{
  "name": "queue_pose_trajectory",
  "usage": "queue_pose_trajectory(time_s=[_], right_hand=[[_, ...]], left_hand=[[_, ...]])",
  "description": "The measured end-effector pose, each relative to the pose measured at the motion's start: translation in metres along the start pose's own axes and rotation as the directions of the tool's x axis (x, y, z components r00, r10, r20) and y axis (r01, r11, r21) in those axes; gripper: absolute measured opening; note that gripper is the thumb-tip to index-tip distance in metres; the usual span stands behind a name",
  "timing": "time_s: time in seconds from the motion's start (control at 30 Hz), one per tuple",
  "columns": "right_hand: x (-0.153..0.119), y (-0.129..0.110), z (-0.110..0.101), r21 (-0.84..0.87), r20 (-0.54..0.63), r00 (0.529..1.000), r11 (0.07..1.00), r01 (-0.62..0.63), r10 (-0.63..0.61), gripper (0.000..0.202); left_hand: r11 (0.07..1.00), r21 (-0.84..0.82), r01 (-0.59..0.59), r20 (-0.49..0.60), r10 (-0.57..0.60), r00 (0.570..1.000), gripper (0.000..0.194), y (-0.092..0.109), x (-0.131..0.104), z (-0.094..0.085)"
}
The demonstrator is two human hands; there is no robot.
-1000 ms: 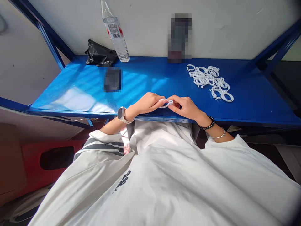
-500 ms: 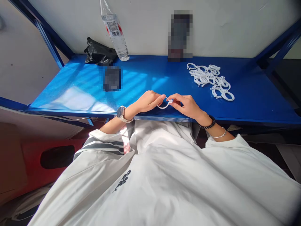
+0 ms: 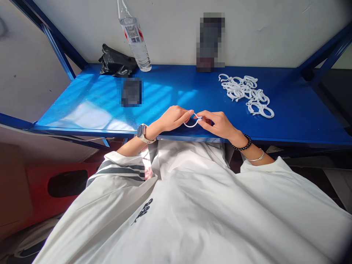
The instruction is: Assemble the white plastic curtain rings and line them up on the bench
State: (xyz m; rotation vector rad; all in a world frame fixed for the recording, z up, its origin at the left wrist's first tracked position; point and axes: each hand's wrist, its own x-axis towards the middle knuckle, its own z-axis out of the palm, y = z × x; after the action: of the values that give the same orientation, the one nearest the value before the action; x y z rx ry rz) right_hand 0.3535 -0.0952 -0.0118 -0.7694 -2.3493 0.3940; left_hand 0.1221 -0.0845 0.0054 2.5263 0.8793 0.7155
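A thin white plastic ring (image 3: 190, 125) is held between my two hands above the front edge of the blue table (image 3: 170, 88). My left hand (image 3: 175, 118) pinches its left side between thumb and fingers. On the other side, my right hand (image 3: 216, 121) grips the small clip-like end of the ring with thumb and fingertips. Part of the ring is hidden by my fingers. Farther back on the right lies a loose pile of similar white rings (image 3: 236, 91), apart from my hands.
At the back left stand a clear water bottle (image 3: 139, 49) and a crumpled black plastic bag (image 3: 115, 62). A blurred dark object (image 3: 131, 91) lies in front of them; another blurred dark object (image 3: 210, 44) leans at the wall. Blue metal braces (image 3: 59, 51) flank the table.
The ring's clip end has turned slightly in my right fingertips, and its two parts show more plainly. My left hand and the pile look unchanged.
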Motion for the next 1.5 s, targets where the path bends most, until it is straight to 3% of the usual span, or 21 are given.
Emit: queue_pose_trajectory(time_s=[0.37,0.73,1.1,1.5], right_hand=[[0.0005,-0.0003,0.0002,-0.027,0.004,1.000,0.999,-0.019,0.020,0.044],[0.0001,0.0011,-0.0009,-0.026,-0.008,0.999,0.999,-0.037,0.037,0.046],[0.0002,0.0006,0.0006,-0.056,-0.009,0.998,0.997,-0.058,0.058,0.046],[0.0009,-0.0027,0.0000,0.018,0.007,0.995,0.995,-0.095,0.095,0.029]], left_hand=[[0.998,0.056,0.003,-0.020,-0.002,1.000,0.065,-0.0020,-0.0005,0.0007],[1.000,0.012,-0.028,0.057,0.027,0.998,0.052,-0.0030,-0.0039,0.0010],[0.992,0.114,-0.062,0.030,0.059,0.998,0.057,-0.0045,-0.0034,0.0025],[0.974,0.213,-0.072,0.023,0.069,0.997,0.062,-0.0068,-0.0023,0.0054]])
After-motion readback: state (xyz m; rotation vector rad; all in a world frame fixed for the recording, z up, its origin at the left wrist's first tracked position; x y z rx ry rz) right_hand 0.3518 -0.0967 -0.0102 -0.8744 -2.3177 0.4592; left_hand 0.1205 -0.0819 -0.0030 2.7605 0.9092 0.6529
